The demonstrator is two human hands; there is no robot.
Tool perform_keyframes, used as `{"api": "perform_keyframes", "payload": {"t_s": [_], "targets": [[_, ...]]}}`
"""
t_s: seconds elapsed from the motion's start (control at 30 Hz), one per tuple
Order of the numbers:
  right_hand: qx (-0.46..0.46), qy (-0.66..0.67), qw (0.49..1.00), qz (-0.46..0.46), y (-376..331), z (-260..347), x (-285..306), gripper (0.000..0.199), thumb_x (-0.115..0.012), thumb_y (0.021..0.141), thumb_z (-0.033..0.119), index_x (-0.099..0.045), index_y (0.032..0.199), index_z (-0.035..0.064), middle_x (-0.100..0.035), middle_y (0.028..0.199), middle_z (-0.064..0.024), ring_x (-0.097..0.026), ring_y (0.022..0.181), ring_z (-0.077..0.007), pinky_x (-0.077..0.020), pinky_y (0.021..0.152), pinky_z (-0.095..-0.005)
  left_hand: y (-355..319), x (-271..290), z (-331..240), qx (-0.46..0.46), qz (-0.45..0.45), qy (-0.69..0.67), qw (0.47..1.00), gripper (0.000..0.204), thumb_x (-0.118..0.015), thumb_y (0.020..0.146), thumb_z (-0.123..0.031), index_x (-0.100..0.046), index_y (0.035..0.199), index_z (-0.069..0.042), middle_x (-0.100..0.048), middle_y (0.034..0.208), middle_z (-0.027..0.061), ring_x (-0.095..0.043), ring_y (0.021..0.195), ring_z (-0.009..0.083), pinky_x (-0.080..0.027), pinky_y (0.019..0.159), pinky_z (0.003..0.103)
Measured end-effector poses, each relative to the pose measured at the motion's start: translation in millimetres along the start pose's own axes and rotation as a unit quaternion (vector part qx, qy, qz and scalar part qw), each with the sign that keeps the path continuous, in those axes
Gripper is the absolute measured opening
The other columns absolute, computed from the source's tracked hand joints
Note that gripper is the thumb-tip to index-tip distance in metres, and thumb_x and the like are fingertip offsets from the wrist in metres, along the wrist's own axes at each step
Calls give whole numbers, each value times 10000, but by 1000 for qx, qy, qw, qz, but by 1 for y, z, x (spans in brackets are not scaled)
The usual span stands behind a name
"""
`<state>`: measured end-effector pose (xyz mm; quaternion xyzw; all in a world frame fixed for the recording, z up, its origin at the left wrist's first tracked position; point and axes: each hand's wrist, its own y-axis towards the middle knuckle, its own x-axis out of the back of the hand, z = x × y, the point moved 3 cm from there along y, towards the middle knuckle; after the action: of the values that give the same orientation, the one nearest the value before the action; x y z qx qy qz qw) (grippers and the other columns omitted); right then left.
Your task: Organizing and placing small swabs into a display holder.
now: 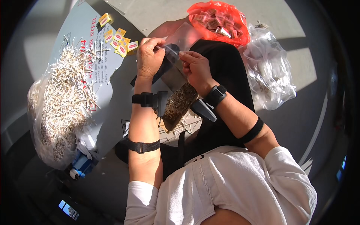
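Both of my hands are raised over my lap, pinching a clear plastic bag (184,36) by its edge. The fingers of my left hand (151,59) close on one side of it. My right hand (195,68) grips the other side with thumb and forefinger. The film between them is see-through, so its exact outline is hard to make out. Below my wrists stands an open cardboard box (179,105) full of thin brownish sticks. Several small yellow boxes (120,42) lie on the sheet beyond my left hand.
To the left, a large heap of matchstick-like pale sticks (65,97) spills from a clear bag onto a printed grey sheet (112,80). A red plastic bag (240,22) of small boxes stands ahead at the right. Beside it sits a filled clear bag (268,69).
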<state>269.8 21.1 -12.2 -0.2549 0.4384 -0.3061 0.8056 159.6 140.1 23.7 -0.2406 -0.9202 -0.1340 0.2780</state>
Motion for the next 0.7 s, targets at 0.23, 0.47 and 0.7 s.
{"api": "perform_keyframes", "payload": {"t_s": [0.23,0.47,0.7], "targets": [[106,-168,980,0,-5,-18,0,100,-764,820,113,-696,844,44,-582,692,43,-466,596,-37,-354,524,-202,2,13,4,6,41,46,998,89,-664,812,-101,-711,865,-47,-678,824,87,-615,830,251,-499,754,374],[283,-335,898,-34,-3,-28,-7,163,-764,756,109,-663,696,-4,-651,899,-56,-598,770,-158,-459,678,-278,-7,21,-3,-53,55,272,959,93,-653,839,-153,-666,829,-61,-611,882,88,-530,957,310,-444,864,421],[315,-424,848,-47,1,-29,-3,215,-748,746,64,-596,628,-32,-525,788,-6,-463,682,-73,-358,592,-240,-13,15,-8,-57,26,323,944,97,-648,811,-129,-694,823,-44,-625,921,107,-525,1033,311,-418,911,448]]}}
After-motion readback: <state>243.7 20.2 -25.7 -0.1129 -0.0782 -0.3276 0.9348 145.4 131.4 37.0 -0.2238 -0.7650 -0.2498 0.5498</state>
